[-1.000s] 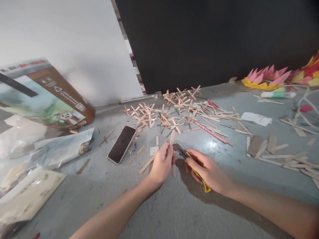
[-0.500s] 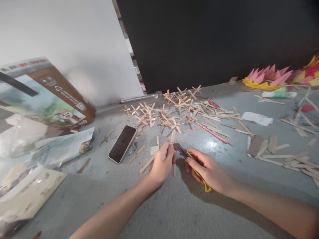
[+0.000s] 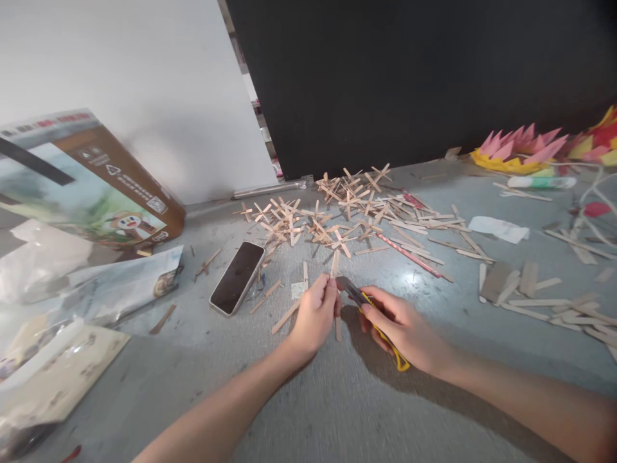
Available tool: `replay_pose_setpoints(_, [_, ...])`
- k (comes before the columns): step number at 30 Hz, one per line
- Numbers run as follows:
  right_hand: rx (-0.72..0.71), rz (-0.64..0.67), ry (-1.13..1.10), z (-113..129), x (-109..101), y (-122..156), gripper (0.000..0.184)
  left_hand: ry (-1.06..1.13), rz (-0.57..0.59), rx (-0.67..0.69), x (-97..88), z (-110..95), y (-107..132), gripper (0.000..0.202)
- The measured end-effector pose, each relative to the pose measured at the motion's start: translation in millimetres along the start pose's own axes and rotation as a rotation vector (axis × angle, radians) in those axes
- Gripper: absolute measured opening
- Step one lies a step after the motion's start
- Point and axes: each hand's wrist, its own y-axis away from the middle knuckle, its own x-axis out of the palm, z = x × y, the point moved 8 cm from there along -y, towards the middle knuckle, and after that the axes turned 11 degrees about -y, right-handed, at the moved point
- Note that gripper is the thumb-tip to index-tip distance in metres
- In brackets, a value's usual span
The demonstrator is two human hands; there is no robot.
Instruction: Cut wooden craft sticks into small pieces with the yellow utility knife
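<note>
Pinched in my left hand [image 3: 315, 310] is a wooden craft stick [image 3: 335, 262], its tip pointing up and away from me. My right hand [image 3: 398, 325] is wrapped round a yellow and black utility knife [image 3: 396, 357]. The knife's dark front end meets the stick beside my left fingertips; whether the blade touches the wood cannot be made out. More loose sticks [image 3: 285, 315] lie on the grey surface around my left hand. Beyond both hands spreads a heap of sticks joined into crosses [image 3: 292, 222].
A phone [image 3: 238, 278] lies left of my hands. Further left are a printed carton [image 3: 130, 186] and plastic packets [image 3: 120, 286]. To the right are a red striped straw [image 3: 407, 254], a white paper scrap [image 3: 499, 229], a glue stick [image 3: 542, 182] and pink-yellow paper flowers [image 3: 520, 151].
Almost nothing differs. Both hands keep their hold on the stick and the knife, and the view has shifted very slightly.
</note>
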Motion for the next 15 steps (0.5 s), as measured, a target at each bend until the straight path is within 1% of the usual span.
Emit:
replay_pose_setpoints(4, [0.000,0.002,0.002,0.8,0.2,-0.8,0.033,-0.008,0.006,-0.005,0.5,1.2,-0.1,0.038])
replay_pose_setpoints(15, [-0.007,-0.002,0.004,0.3,-0.2,0.8,0.031,-0.012,0.004,0.002,0.7,1.6,-0.5,0.038])
